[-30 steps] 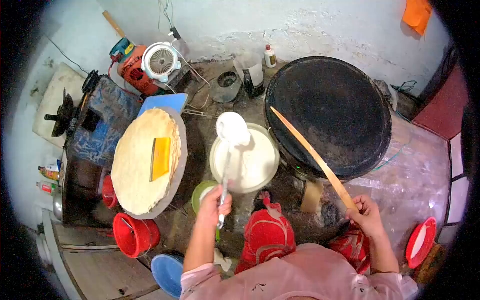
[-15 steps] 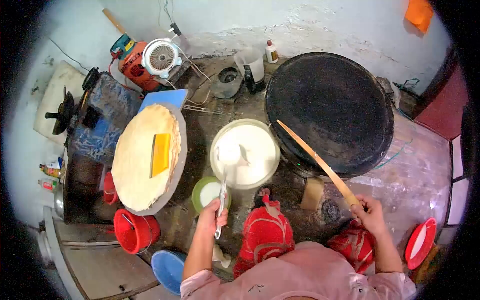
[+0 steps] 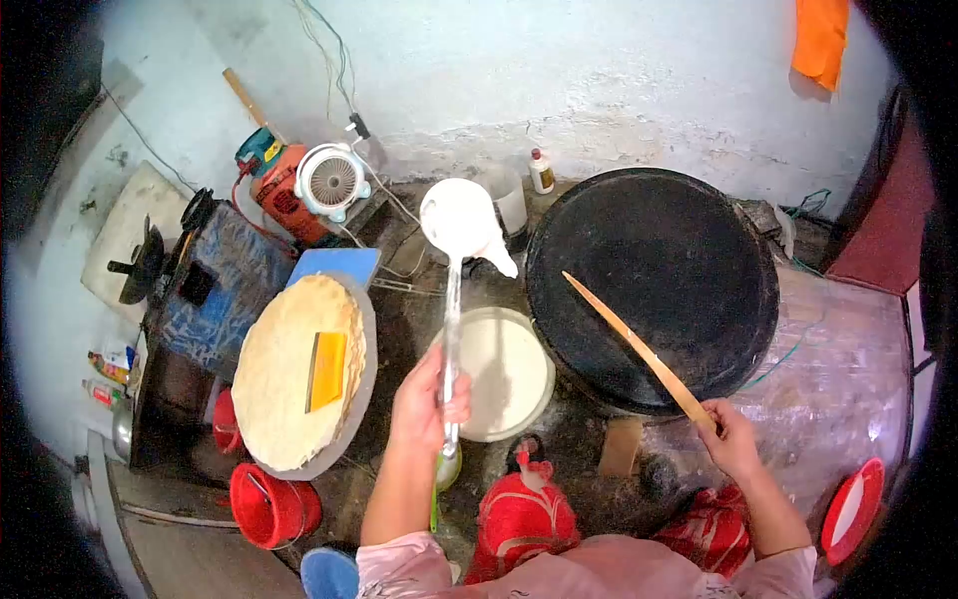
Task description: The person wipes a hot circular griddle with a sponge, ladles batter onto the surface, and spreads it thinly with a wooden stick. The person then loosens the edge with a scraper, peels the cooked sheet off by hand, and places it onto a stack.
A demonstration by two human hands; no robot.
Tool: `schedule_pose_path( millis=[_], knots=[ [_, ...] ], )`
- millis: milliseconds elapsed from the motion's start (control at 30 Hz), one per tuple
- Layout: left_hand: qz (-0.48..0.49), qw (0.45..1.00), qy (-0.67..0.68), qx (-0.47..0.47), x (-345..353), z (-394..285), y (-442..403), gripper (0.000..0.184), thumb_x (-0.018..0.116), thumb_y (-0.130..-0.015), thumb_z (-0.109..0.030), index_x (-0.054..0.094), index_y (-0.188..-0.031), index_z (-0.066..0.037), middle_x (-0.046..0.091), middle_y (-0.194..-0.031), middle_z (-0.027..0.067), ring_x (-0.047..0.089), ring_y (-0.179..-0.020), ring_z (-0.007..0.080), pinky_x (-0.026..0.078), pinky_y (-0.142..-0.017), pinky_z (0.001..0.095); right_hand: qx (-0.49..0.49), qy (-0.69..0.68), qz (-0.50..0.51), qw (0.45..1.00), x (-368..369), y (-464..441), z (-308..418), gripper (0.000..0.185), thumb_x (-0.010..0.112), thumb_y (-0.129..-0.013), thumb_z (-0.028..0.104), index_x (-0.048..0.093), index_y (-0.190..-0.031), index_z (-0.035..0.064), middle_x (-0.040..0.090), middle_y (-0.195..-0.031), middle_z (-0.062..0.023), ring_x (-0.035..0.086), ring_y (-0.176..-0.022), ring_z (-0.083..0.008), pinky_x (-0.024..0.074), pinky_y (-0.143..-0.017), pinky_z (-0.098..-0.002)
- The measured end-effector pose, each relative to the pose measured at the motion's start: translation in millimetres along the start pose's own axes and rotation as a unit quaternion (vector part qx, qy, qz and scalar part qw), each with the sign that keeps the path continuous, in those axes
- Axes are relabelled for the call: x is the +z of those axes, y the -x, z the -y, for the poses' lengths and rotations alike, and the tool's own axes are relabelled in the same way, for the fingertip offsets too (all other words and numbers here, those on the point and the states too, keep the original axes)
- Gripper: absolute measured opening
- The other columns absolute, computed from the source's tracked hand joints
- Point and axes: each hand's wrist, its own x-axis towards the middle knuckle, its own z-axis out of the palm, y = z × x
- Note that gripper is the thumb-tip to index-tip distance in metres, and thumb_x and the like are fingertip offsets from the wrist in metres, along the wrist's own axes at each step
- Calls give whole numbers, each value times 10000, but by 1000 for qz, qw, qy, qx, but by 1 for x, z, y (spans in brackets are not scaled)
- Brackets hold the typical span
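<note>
My left hand is closed around the handle of a metal ladle. White batter fills the ladle's bowl, with a tail of it hanging off the right side. Below the ladle stands a wide tub of batter, partly covered by my hand. My right hand grips the near end of a long, thin wooden spatula. Its blade reaches across a large round black griddle, whose surface is bare; I cannot tell whether the blade touches it.
At left, a stack of thin pancakes on a round board bears a yellow scraper. A red bucket and a blue basin stand below. An electric blower, a gas cylinder and a white bottle are along the wall.
The ladle has risen out of the tub, full of batter, and swung up and forward. My right hand keeps the spatula over the griddle. The view has tilted upward.
</note>
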Motion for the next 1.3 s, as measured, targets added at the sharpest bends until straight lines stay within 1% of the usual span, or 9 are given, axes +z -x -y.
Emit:
schedule_pose_path(
  millis=[67,200,300,433,600,833,900,1167,1300],
  knots=[
    [-5,999,30,-19,11,11,-28,277,405,-929,-326,504,-1124,-157,476,-596,42,350,-399,83,265,-343,204,-40,5,-31,999,2,-8,0,309,625,-776,92,553,-1075,63,622,-887,-147,614,-820,-276,479,-718,-342],
    [-17,1000,2,-19,30,46,-80,180,411,-924,-301,476,-925,-134,462,-604,30,402,-420,112,284,-344,223,-97,94,-57,989,0,-28,3,410,604,-766,78,539,-1170,87,600,-852,-142,589,-761,-307,475,-681,-350],
    [-31,1000,0,4,32,76,-113,206,378,-938,-232,420,-1132,-174,470,-641,41,406,-446,111,309,-375,228,-195,123,-104,967,2,-45,16,390,592,-732,7,576,-1119,47,537,-708,-138,539,-609,-253,433,-571,-330],
    [-41,999,-28,2,27,110,-141,397,352,-941,-195,292,-1334,-180,463,-645,35,403,-450,116,333,-382,246,-258,83,-112,956,21,-75,18,416,577,-707,1,574,-1121,50,516,-687,-142,524,-600,-297,424,-548,-348],
    [-100,994,-43,19,26,136,-148,426,437,-900,-126,333,-1313,-129,469,-635,43,433,-478,135,362,-388,252,-199,101,-57,973,49,-107,21,389,563,-728,100,588,-1111,167,597,-810,-122,587,-727,-327,484,-635,-407],
    [-124,991,-50,29,11,143,-144,427,448,-878,-19,377,-1294,-85,472,-618,38,428,-469,132,361,-393,258,-165,78,-42,982,47,-109,25,374,569,-717,111,606,-1087,157,613,-839,-122,590,-751,-334,485,-656,-411],
    [-113,986,-114,50,11,143,-141,528,483,-883,-51,288,-1371,-100,449,-623,8,416,-481,99,371,-422,246,-141,74,-36,987,48,-114,17,379,564,-716,114,604,-1091,151,614,-842,-129,589,-757,-336,484,-665,-412],
    [-80,986,-142,23,12,137,-163,423,465,-891,-58,378,-1305,-62,438,-587,14,401,-427,109,346,-386,249,-160,101,-61,980,43,-116,2,379,557,-709,111,601,-1084,144,600,-803,-134,586,-731,-338,479,-649,-415],
    [-82,993,-80,38,18,117,-192,123,446,-912,-136,474,-1023,-92,458,-588,44,405,-416,140,335,-351,259,-187,157,-102,964,28,-103,7,335,561,-709,88,606,-1040,117,557,-716,-129,572,-670,-320,468,-598,-408]
  ],
)
